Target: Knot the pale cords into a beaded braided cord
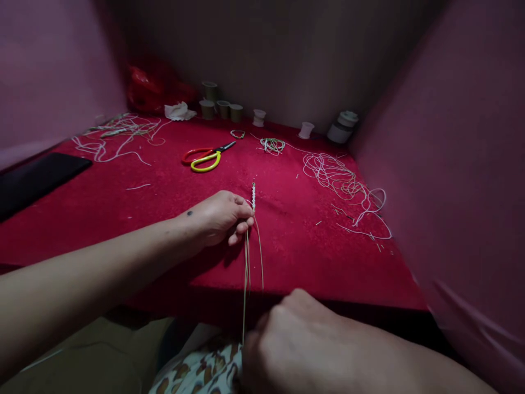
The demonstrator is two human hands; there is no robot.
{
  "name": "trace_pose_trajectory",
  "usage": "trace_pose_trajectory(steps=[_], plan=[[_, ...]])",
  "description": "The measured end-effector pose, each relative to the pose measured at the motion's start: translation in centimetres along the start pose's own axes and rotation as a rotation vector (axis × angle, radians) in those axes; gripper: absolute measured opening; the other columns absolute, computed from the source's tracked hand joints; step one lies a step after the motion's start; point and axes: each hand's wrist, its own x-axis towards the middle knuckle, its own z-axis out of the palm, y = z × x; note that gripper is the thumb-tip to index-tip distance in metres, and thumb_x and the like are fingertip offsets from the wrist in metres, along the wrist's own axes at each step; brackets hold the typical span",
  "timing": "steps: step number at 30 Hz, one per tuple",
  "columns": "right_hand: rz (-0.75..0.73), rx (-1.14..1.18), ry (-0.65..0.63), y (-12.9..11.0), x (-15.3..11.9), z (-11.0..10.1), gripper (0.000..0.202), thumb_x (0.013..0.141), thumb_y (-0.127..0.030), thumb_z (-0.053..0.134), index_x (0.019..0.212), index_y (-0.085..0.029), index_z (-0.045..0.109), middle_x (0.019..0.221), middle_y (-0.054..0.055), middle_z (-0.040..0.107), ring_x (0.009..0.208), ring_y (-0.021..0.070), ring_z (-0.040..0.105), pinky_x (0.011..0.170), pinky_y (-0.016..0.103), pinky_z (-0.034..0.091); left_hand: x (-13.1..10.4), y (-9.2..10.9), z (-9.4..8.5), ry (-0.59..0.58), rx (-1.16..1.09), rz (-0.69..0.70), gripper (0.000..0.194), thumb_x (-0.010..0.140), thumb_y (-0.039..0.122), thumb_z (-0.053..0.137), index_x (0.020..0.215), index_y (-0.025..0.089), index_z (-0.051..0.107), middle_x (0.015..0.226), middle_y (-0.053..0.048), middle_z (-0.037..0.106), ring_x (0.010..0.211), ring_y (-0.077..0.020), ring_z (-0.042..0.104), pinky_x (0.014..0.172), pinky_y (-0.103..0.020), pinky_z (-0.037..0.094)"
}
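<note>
My left hand (229,215) is closed in a pinch on the lower end of a short knotted cord braid (253,196), which points away from me on the red cloth. From the pinch, several loose tan cord strands (246,262) hang down over the table's front edge. One strand runs down to my right hand (295,339), a closed fist near the bottom of the view, partly blurred. Its fingertips are hidden, but the strand ends at them. Beyond my left hand lie scissors (209,156) with one red and one yellow handle.
Tangled pale cord lies at the left (123,134) and right (336,175). Thread spools (208,109), a red plastic bag (150,87), crumpled tissue (179,111) and a lidded jar (343,127) line the back. A black flat object (45,178) lies left. Pink sheets (443,153) flank the table.
</note>
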Motion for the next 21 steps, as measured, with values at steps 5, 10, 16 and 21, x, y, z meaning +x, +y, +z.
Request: trace_pose_trajectory(steps=[5, 10, 16, 21], plan=[[0.249, 0.348, 0.497, 2.9, 0.3, -2.6, 0.015, 0.083, -0.012, 0.050, 0.077, -0.014, 0.063, 0.063, 0.003, 0.061, 0.051, 0.0093, 0.052, 0.050, 0.021, 0.039, -0.3, -0.1, -0.4, -0.055, 0.002, 0.051, 0.034, 0.080, 0.006, 0.046, 0.048, 0.016, 0.052, 0.032, 0.004, 0.039, 0.023, -0.0053, 0.032, 0.025, -0.017, 0.025], [0.458, 1.198, 0.559, 7.6, 4.5, -2.9, 0.015, 0.082, -0.004, 0.045, 0.085, -0.013, 0.056, 0.051, -0.002, 0.055, 0.036, 0.0101, 0.048, 0.037, 0.022, 0.042, -0.3, 0.0, -0.4, -0.055, -0.027, 0.044, 0.033, 0.079, 0.004, 0.047, 0.048, 0.015, 0.053, 0.032, 0.005, 0.038, 0.023, -0.0051, 0.031, 0.025, -0.017, 0.027], [0.404, 1.500, 0.363, 8.1, 6.4, -3.4, 0.020, 0.082, 0.000, 0.042, 0.071, -0.006, 0.058, 0.059, 0.005, 0.060, 0.038, 0.0082, 0.051, 0.032, 0.019, 0.041, -0.2, 0.1, -0.4, -0.065, -0.027, 0.042, 0.037, 0.078, 0.002, 0.047, 0.045, 0.016, 0.052, 0.030, 0.004, 0.040, 0.022, -0.0061, 0.034, 0.024, -0.017, 0.026], [0.505, 1.436, 0.417, 8.3, 6.5, -3.5, 0.017, 0.081, -0.004, 0.046, 0.067, -0.010, 0.054, 0.046, -0.005, 0.044, 0.031, 0.0032, 0.036, 0.026, 0.014, 0.023, 0.0, -0.1, -0.9, -0.117, -0.014, 0.058, 0.033, 0.078, 0.004, 0.048, 0.048, 0.016, 0.054, 0.032, 0.004, 0.042, 0.023, -0.0055, 0.034, 0.026, -0.017, 0.029]])
